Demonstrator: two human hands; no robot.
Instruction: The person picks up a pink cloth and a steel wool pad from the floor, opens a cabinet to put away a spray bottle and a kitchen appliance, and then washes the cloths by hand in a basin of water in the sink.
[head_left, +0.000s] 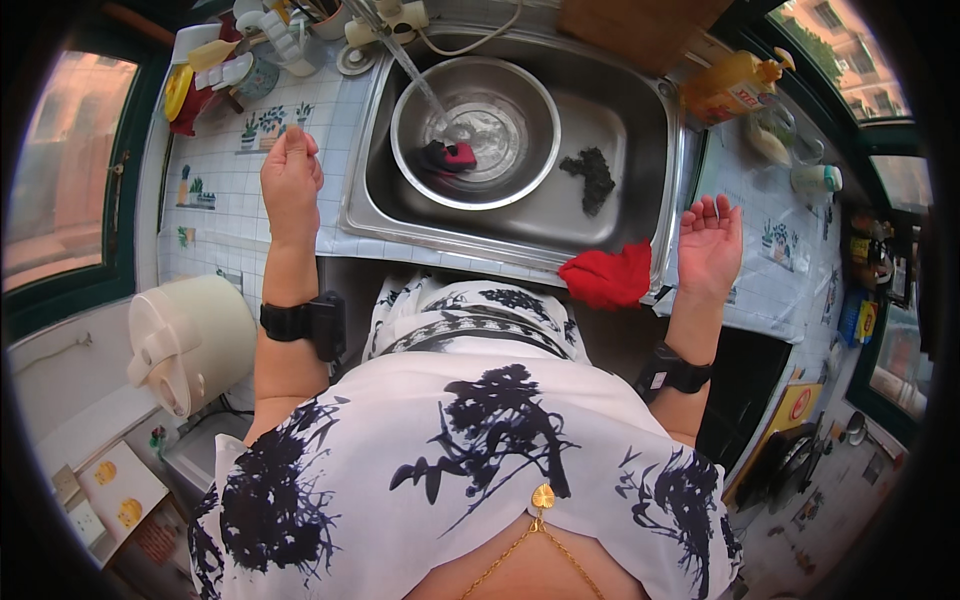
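Observation:
My left hand is held up over the counter left of the sink, fingers curled in and thumb up; nothing shows in it. Right of the sink, my right hand is raised palm up with fingers parted, holding nothing. Water runs from the faucet into a round steel basin in the sink. A dark and pink item, perhaps a cloth or sponge, lies in the basin. Beside the basin, a dark mesh-like clump rests on the sink floor. A red cloth drapes over the sink's front right edge.
The steel sink is set into a tile-patterned counter. Cups and utensils crowd the back left. A yellow pump bottle and a white jar stand at the right. A cream-coloured water dispenser is at my left.

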